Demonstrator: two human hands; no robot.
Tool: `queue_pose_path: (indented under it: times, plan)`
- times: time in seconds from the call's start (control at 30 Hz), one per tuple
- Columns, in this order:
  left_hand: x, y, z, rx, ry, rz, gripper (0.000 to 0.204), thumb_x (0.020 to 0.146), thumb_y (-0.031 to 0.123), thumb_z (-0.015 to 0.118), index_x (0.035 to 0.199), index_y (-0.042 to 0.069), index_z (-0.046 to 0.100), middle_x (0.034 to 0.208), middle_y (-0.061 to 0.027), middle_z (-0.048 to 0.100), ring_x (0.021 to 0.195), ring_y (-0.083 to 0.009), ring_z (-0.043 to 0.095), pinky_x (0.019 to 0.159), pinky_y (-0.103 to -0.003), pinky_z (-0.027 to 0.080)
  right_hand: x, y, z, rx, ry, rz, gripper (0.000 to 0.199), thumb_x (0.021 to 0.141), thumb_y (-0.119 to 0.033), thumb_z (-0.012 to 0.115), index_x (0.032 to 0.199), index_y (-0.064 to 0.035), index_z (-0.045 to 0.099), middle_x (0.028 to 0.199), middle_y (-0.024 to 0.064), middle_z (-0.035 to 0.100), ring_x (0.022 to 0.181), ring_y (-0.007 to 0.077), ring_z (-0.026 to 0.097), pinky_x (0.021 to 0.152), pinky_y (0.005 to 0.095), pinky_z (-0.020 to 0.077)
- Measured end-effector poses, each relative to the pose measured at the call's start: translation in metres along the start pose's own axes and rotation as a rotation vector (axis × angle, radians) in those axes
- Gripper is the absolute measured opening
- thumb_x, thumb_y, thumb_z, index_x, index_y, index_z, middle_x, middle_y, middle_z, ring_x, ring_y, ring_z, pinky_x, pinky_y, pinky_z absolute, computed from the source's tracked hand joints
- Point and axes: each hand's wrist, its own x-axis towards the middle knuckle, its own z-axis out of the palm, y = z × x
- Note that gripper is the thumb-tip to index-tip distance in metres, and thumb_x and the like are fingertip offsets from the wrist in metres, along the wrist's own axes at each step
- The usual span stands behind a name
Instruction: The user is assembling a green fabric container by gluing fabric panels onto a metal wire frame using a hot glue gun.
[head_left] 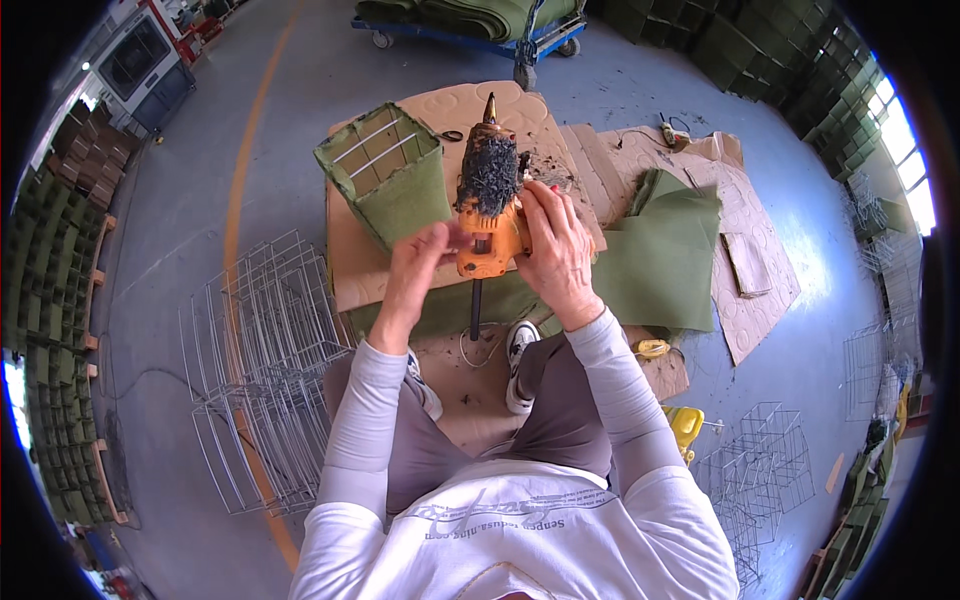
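Note:
An orange hot glue gun (486,243) points away from me over the cardboard-topped work surface. Its front is caked with shredded black residue around a pointed metal nozzle, and a black rod, apparently a glue stick (476,308), juts from its back end. My right hand (558,245) grips the gun along its right side. On the other side, my left hand (418,265) is close against the body, its fingertips blurred and partly in shadow, so I cannot tell whether they grip. Beyond the left hand, a green fabric-covered wire-frame box (390,170) lies tilted, its wire-crossed side showing.
Green fabric sheets (660,260) lie over cardboard (755,300) at the right. Wire frames (265,370) are piled on the floor at left, more frames (755,465) at lower right. A yellow object (684,428) is by my right knee. A blue cart (550,42) stands behind.

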Motion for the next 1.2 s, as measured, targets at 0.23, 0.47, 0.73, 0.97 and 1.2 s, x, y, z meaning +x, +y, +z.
queue_pose_path:
  times: [0.23,0.47,0.73,0.97,1.2]
  plan:
    - [-0.01,0.021,0.014,0.784,0.358,0.684,0.034,0.076,0.009,0.081,0.104,-0.001,0.064,0.093,-0.0094,0.066,0.084,-0.0218,0.065,0.073,-0.034,0.053,-0.007,-0.002,0.016,0.022,-0.11,0.114,0.076,0.051,0.004,0.074,0.124,0.0014,0.054,0.128,0.0122,0.052,0.115,0.0342,0.054,0.092,0.0414,0.0504]
    - [-0.001,0.021,0.028,1.034,0.323,0.776,0.035,0.072,0.002,0.08,0.104,0.001,0.067,0.095,-0.0111,0.064,0.084,-0.028,0.062,0.072,-0.037,0.051,-0.013,-0.007,0.023,0.012,-0.243,0.082,0.063,0.059,0.003,0.069,0.12,0.0055,0.053,0.123,0.0155,0.05,0.111,0.0343,0.052,0.093,0.0399,0.0474]
    - [0.005,0.016,0.021,1.196,0.307,0.811,0.022,0.075,-0.002,0.073,0.096,0.002,0.067,0.087,-0.0074,0.06,0.078,-0.024,0.06,0.067,-0.037,0.05,-0.018,-0.01,0.022,0.009,-0.3,0.007,0.06,0.061,0.0,0.067,0.119,0.0052,0.053,0.12,0.0142,0.05,0.111,0.0338,0.051,0.091,0.0394,0.0482]
    - [0.009,0.025,0.018,1.166,0.426,0.768,0.009,0.084,0.0,0.068,0.087,0.002,0.059,0.083,-0.0089,0.057,0.077,-0.0257,0.061,0.065,-0.037,0.049,-0.02,-0.009,0.022,0.023,-0.313,0.019,0.06,0.059,0.0,0.068,0.117,0.0029,0.054,0.118,0.0125,0.05,0.11,0.0321,0.051,0.091,0.0388,0.0482]
    - [0.003,0.04,-0.004,0.97,0.559,0.702,0.007,0.094,0.005,0.061,0.09,0.0,0.058,0.085,-0.0075,0.059,0.075,-0.0199,0.059,0.067,-0.03,0.048,-0.026,0.005,0.021,0.098,-0.304,0.155,0.061,0.057,0.002,0.073,0.116,-0.0009,0.056,0.113,0.013,0.054,0.107,0.0342,0.053,0.093,0.0412,0.0471]
